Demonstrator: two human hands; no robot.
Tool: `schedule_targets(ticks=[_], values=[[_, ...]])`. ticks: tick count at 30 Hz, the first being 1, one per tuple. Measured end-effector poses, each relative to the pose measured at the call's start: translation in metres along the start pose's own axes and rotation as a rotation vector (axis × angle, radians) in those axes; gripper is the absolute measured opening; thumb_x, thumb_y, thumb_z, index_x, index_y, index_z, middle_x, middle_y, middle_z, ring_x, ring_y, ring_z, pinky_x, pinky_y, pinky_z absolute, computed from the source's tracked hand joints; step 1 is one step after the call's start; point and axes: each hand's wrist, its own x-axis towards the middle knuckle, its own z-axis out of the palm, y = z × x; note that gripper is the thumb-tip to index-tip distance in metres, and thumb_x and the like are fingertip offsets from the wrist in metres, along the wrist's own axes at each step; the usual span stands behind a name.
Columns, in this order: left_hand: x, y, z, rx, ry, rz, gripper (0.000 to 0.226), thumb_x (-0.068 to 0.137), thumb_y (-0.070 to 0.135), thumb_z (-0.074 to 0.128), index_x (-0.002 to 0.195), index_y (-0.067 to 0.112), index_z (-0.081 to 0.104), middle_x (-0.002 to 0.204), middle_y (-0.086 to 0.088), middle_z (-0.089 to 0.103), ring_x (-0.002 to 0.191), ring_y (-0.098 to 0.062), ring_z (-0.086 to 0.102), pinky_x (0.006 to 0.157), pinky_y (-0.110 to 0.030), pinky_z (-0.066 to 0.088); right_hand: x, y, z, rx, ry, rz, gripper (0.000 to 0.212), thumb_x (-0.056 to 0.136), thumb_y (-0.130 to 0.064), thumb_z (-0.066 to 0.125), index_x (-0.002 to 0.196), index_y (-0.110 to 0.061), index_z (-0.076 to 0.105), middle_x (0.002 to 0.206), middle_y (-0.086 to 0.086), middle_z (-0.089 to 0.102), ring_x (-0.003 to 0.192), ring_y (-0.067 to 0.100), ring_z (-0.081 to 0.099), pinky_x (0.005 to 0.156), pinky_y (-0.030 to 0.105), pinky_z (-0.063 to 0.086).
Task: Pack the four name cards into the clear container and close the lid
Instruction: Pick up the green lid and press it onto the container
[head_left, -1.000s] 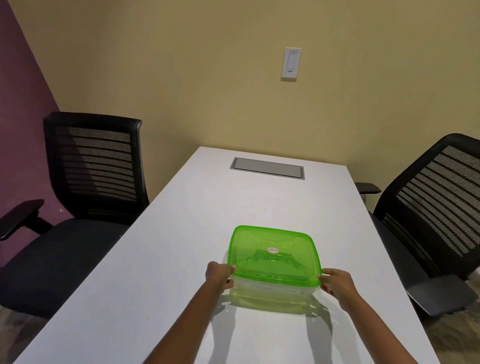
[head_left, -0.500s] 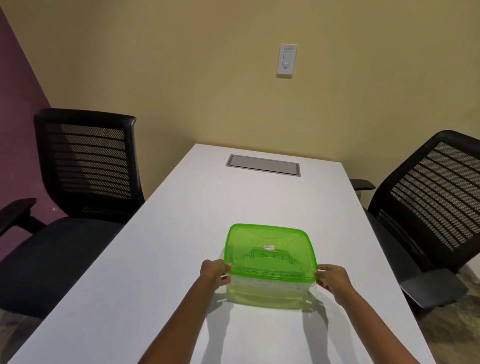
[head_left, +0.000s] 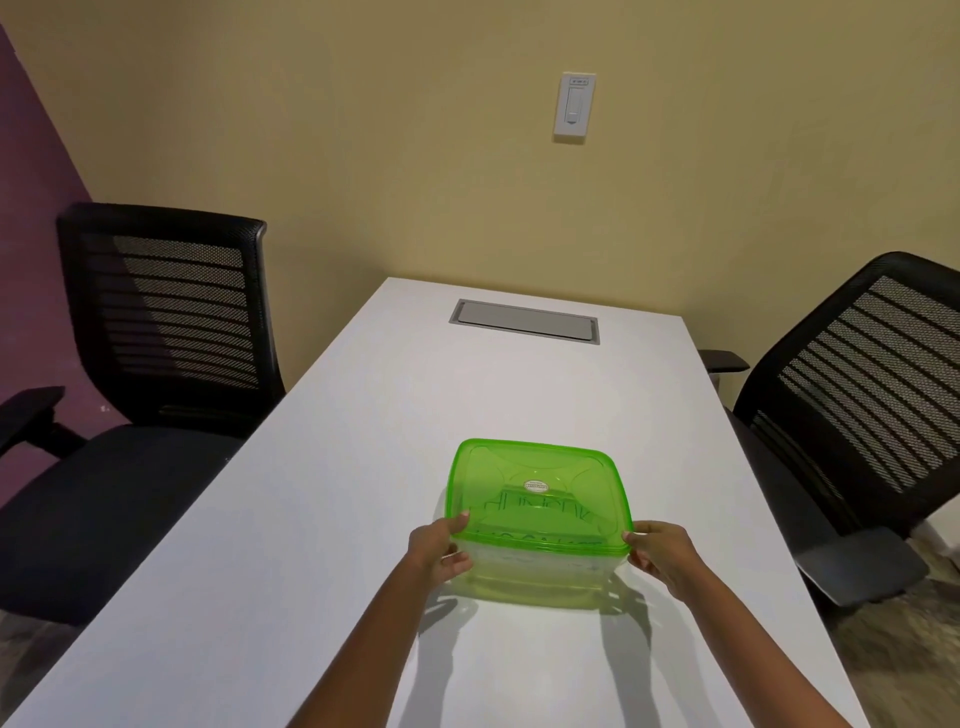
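A clear container (head_left: 540, 566) with a translucent green lid (head_left: 537, 493) on top stands on the white table (head_left: 311, 493). My left hand (head_left: 439, 551) grips the near left corner, thumb on the lid's rim. My right hand (head_left: 660, 553) grips the near right corner the same way. Through the lid I make out dim shapes with lettering inside; I cannot tell how many cards they are.
A grey cable hatch (head_left: 524, 321) is set into the table's far end. A black mesh office chair (head_left: 161, 332) stands to the left and another chair (head_left: 862, 395) to the right. A wall switch (head_left: 573, 106) is on the yellow wall.
Both hands keep their hold on the container's near corners. The view has shifted slightly; the container and lid look unmoved on the table.
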Motion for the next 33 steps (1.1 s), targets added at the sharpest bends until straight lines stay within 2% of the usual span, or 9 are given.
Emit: schedule_targets(ticks=[2, 4, 7, 12, 15, 20, 23, 28, 33], values=[[0.000, 0.000, 0.002, -0.038, 0.036, 0.031, 0.032, 0.089, 0.007, 0.062, 0.115, -0.001, 0.046, 0.078, -0.012, 0.040, 0.062, -0.022, 0.043, 0.063, -0.037, 0.049, -0.002, -0.001, -0.001, 0.009, -0.002, 0.003, 0.025, 0.088, 0.010, 0.054, 0.112, 0.015, 0.057, 0.062, 0.011, 0.051, 0.027, 0.005, 0.044, 0.047, 0.018, 0.045], [0.001, -0.001, 0.002, -0.051, 0.069, 0.033, 0.012, 0.089, 0.002, 0.060, 0.089, -0.002, 0.049, 0.073, -0.011, 0.040, 0.059, -0.021, 0.040, 0.078, -0.041, 0.050, -0.002, -0.001, -0.002, 0.039, -0.017, 0.010, 0.024, 0.087, 0.009, 0.055, 0.111, 0.009, 0.059, 0.071, 0.012, 0.051, 0.047, 0.014, 0.045, 0.051, 0.023, 0.041], [0.006, -0.006, 0.002, -0.085, 0.134, 0.053, 0.029, 0.088, -0.006, 0.058, 0.063, 0.003, 0.045, 0.065, -0.009, 0.041, 0.056, -0.018, 0.036, 0.095, -0.046, 0.046, -0.008, 0.001, -0.002, 0.090, -0.080, 0.073, 0.008, 0.089, 0.004, 0.056, 0.096, 0.001, 0.056, 0.079, 0.011, 0.049, 0.067, 0.022, 0.044, 0.054, 0.028, 0.042], [0.006, -0.006, 0.001, -0.087, 0.136, 0.037, 0.030, 0.089, -0.007, 0.057, 0.064, 0.003, 0.043, 0.067, -0.010, 0.038, 0.056, -0.018, 0.033, 0.085, -0.042, 0.046, -0.011, 0.005, 0.002, 0.195, -0.083, 0.113, 0.022, 0.091, 0.005, 0.051, 0.070, 0.000, 0.053, 0.074, 0.012, 0.054, 0.060, 0.024, 0.047, 0.033, 0.013, 0.048], [0.006, -0.003, 0.002, -0.061, 0.122, 0.029, 0.030, 0.089, -0.007, 0.056, 0.064, 0.002, 0.043, 0.068, -0.010, 0.039, 0.061, -0.021, 0.037, 0.095, -0.046, 0.046, -0.008, 0.009, 0.002, 0.204, -0.047, 0.104, 0.021, 0.089, 0.003, 0.055, 0.068, 0.001, 0.053, 0.075, 0.013, 0.053, 0.060, 0.022, 0.047, 0.036, 0.014, 0.049], [0.008, 0.000, 0.001, -0.037, 0.119, 0.018, 0.028, 0.087, -0.010, 0.057, 0.067, 0.001, 0.042, 0.073, -0.010, 0.042, 0.097, -0.030, 0.041, 0.098, -0.047, 0.045, 0.002, 0.020, 0.008, 0.132, 0.082, 0.101, 0.024, 0.085, -0.003, 0.065, 0.064, 0.007, 0.057, 0.065, 0.013, 0.054, 0.054, 0.020, 0.048, 0.057, 0.026, 0.045], [0.007, 0.001, 0.000, -0.032, 0.098, 0.005, 0.025, 0.088, -0.009, 0.057, 0.068, 0.000, 0.044, 0.075, -0.012, 0.043, 0.098, -0.030, 0.042, 0.100, -0.048, 0.045, 0.005, 0.022, 0.012, 0.086, 0.177, 0.092, 0.026, 0.081, -0.005, 0.069, 0.059, 0.005, 0.058, 0.054, 0.010, 0.053, 0.046, 0.020, 0.049, 0.057, 0.027, 0.048], [0.007, 0.001, 0.001, -0.024, 0.098, 0.012, 0.023, 0.088, -0.009, 0.057, 0.070, -0.001, 0.045, 0.076, -0.013, 0.044, 0.098, -0.030, 0.041, 0.104, -0.049, 0.044, 0.007, 0.020, 0.014, 0.086, 0.210, 0.098, 0.029, 0.082, -0.004, 0.068, 0.057, 0.000, 0.053, 0.057, 0.011, 0.053, 0.045, 0.020, 0.050, 0.031, 0.016, 0.047], [0.011, 0.003, 0.001, 0.146, 0.115, 0.060, 0.010, 0.087, -0.006, 0.058, 0.081, -0.004, 0.049, 0.090, -0.014, 0.049, 0.097, -0.031, 0.044, 0.086, -0.043, 0.048, 0.001, 0.013, 0.011, 0.032, 0.159, 0.112, 0.032, 0.085, -0.004, 0.064, 0.056, -0.002, 0.049, 0.057, 0.011, 0.049, 0.046, 0.021, 0.048, 0.047, 0.026, 0.048]])
